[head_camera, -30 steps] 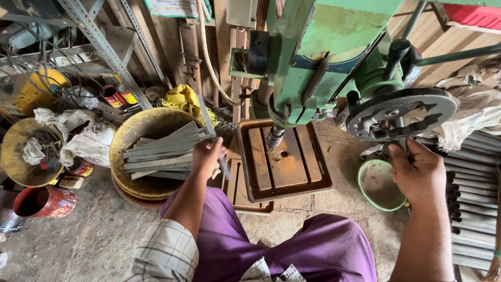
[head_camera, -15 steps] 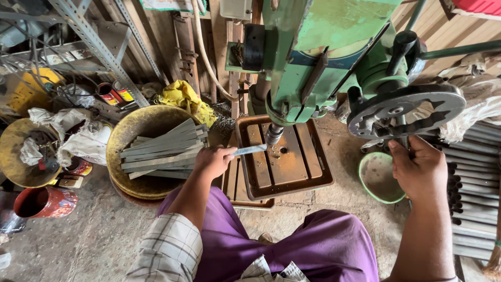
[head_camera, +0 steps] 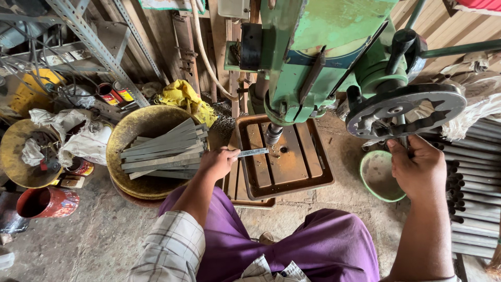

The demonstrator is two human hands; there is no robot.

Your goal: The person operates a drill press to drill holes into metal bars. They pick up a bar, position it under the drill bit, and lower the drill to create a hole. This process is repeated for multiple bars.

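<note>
My left hand [head_camera: 218, 162] grips a short flat metal strip [head_camera: 254, 152] and holds it level on the brown drill table [head_camera: 302, 169], its free end just under the drill chuck [head_camera: 273, 133]. My right hand [head_camera: 417, 169] is closed on the handle of the grey feed wheel [head_camera: 404, 108] at the side of the green drill press [head_camera: 323, 47]. A yellow pan [head_camera: 141, 125] with several more metal strips [head_camera: 162, 151] sits to the left of my left hand.
A green bowl [head_camera: 378, 175] lies on the floor by my right hand. Stacked metal rods [head_camera: 469, 183] fill the right edge. A red tin [head_camera: 47, 202], a second pan with rags [head_camera: 26, 154] and a slotted metal rack [head_camera: 88, 42] crowd the left. My purple-clad knees [head_camera: 292, 245] are below.
My left hand took a strip from over the yellow pan and brought it rightward, laying it flat on the drill table under the chuck. My right hand stayed on the wheel handle.
</note>
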